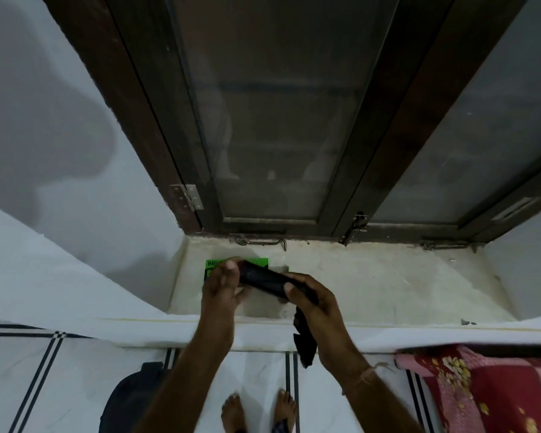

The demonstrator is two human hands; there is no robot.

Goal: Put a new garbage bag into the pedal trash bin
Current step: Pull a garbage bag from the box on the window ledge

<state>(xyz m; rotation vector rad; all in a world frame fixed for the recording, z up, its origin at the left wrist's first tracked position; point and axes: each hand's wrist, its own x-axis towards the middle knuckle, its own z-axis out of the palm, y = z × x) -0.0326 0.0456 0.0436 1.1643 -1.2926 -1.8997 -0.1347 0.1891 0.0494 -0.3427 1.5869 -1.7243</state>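
A black roll of garbage bags (263,281) is held over the pale window sill (388,285), gripped at both ends. My left hand (224,284) pinches its left end. My right hand (313,303) is closed on its right end, and a loose black strip of bag (305,345) hangs down below that hand. A green packet with black lettering (253,264) lies on the sill just behind the roll, partly hidden by my left hand. A dark rounded object (128,398), possibly the bin, sits on the floor at lower left, mostly hidden by my left forearm.
A dark wooden window frame with glass panes (278,120) rises behind the sill, with metal latches (263,242) along its base. White walls flank the recess. A red floral cloth (494,389) lies at lower right. My bare feet (256,410) stand on white tiles with dark stripes.
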